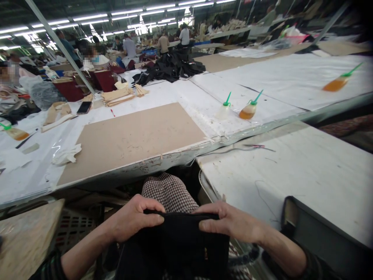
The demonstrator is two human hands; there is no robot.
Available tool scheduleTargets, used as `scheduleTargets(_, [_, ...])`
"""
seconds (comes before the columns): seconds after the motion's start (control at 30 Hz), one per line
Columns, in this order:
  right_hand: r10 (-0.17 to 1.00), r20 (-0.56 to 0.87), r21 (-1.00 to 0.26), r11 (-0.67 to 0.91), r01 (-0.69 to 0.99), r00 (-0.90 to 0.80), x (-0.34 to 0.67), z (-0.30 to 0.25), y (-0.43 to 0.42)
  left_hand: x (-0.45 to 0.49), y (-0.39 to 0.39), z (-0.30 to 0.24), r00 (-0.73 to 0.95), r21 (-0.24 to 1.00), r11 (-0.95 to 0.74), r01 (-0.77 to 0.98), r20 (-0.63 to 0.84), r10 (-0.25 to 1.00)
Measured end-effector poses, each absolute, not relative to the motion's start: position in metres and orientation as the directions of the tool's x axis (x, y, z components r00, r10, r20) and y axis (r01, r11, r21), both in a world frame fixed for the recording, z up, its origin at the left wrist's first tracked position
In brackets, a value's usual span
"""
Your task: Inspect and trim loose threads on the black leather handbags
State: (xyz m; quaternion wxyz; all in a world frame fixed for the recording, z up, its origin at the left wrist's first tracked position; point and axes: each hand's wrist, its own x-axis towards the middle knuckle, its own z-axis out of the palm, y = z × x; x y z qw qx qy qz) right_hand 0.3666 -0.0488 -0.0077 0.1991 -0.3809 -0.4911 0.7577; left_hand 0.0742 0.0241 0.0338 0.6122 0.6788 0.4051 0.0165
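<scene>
Over my lap hangs a black fabric piece [186, 241], perhaps a bag, with a small gold-coloured detail low on its right side. My left hand [136, 217] pinches its upper edge between thumb and fingers. A little to the right, my right hand [224, 221] grips the same edge in a like way, with a stretch of black cloth between the two thumbs. The lower part of the piece fades into shadow, so its full shape is hidden. Below it shows checked cloth [167, 190] across my knees.
Ahead stands a white-covered table with a brown board [136, 140]. Squeeze bottles [247, 111], a phone [84, 107], tan pieces [118, 95] and a black fabric heap [175, 66] lie on it. At right is a lower white table [291, 171] with a dark box [323, 229]. People work behind.
</scene>
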Motion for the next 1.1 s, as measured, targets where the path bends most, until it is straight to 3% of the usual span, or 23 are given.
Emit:
scheduleTargets(0.13, [0.579, -0.349, -0.937, -0.197, 0.289, -0.737, 0.353, 0.007, -0.021, 0.077, 0.024, 0.035, 0.684, 0.847, 0.079, 0.525, -0.476, 0.552])
scheduleTargets(0.27, [0.511, -0.27, -0.929, 0.086, 0.361, -0.816, 0.323, 0.015, 0.006, 0.081, 0.025, 0.034, 0.71, 0.857, 0.038, 0.514, -0.45, 0.542])
scheduleTargets(0.37, [0.529, -0.233, -0.885, 0.233, 0.403, -0.816, 0.301, 0.017, 0.014, 0.08, 0.024, 0.033, 0.707, 0.859, -0.004, 0.512, -0.418, 0.57])
scheduleTargets(0.5, [0.595, -0.243, -0.813, 0.306, 0.495, -0.766, 0.292, 0.015, 0.008, 0.075, 0.022, 0.032, 0.701, 0.859, 0.015, 0.513, -0.428, 0.57])
scheduleTargets(0.67, [0.639, -0.276, -0.82, 0.233, 0.522, -0.718, 0.317, 0.012, -0.008, 0.069, 0.023, 0.031, 0.704, 0.852, 0.036, 0.522, -0.455, 0.546])
scheduleTargets(0.8, [0.665, -0.363, -0.839, 0.071, 0.539, -0.653, 0.345, 0.013, -0.022, 0.068, 0.023, 0.031, 0.698, 0.85, 0.056, 0.524, -0.466, 0.544])
scheduleTargets(1.1, [0.69, -0.377, -0.926, -0.27, 0.263, -0.618, 0.381, 0.005, -0.055, 0.076, 0.026, 0.03, 0.691, 0.822, 0.034, 0.569, -0.501, 0.521])
